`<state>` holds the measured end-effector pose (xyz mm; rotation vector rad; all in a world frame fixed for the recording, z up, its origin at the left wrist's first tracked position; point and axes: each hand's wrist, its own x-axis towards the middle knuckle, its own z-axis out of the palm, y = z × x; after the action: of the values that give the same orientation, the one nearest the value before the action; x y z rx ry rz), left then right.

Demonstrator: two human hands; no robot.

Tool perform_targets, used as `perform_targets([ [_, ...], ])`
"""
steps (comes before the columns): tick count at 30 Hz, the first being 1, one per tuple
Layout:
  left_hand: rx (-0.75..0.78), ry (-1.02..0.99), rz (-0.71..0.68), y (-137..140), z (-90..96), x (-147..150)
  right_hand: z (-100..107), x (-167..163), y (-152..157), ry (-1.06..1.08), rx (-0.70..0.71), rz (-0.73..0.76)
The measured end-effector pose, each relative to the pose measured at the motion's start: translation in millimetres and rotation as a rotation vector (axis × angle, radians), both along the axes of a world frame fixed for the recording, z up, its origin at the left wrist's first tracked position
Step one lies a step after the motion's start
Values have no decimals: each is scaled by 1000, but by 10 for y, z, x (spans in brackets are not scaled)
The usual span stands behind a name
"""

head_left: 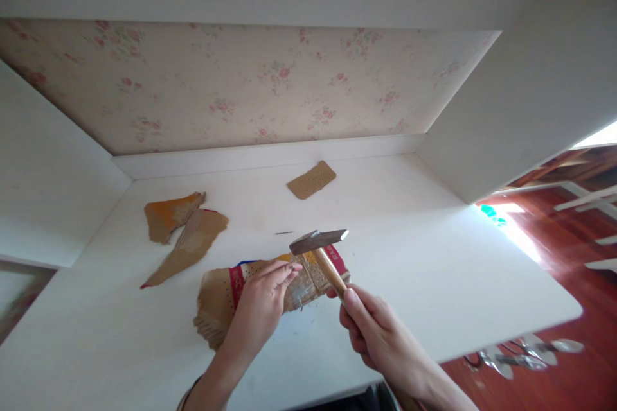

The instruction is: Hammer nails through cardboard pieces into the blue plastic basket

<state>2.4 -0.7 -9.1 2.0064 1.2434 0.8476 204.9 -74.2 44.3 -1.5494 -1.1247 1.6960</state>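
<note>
My right hand [371, 327] is wrapped round the wooden handle of a hammer [330, 270]. The hammer's dark metal head hovers just above the fingertips of my left hand [263, 292]. Those fingertips pinch a small dark nail [294, 268], mostly hidden by the fingers, over a piece of cardboard [212, 302]. This brown cardboard has red printed bands, rows of small holes and clear tape on its right part. Behind it a thin dark nail-like pin [284, 232] lies on the white desk [414, 237].
Two torn cardboard scraps, one orange-faced [166, 215] and one long and pointed [193, 250], lie at the left. A small perforated cardboard piece [312, 180] rests near the back. White side panels flank the desk; its rounded right corner overhangs a red floor [540, 237] and metal chair legs [530, 350].
</note>
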Motion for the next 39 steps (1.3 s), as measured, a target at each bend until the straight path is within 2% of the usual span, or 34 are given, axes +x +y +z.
perform_targets([
  [6, -24, 14, 7, 15, 47, -1, -67, -45, -28, 69, -11, -51],
  [18, 58, 35, 9, 14, 2, -1, -60, -34, -65, -29, 22, 26],
  [24, 57, 69, 0, 2, -6, -14, -7, -21, -68, -105, 115, 85],
  [30, 66, 22, -28, -8, -8, -7, 36, -1, -113, -86, 58, 94],
  [39, 100, 46, -48, -16, -17, 0, 33, -47, -149, -139, 95, 18],
])
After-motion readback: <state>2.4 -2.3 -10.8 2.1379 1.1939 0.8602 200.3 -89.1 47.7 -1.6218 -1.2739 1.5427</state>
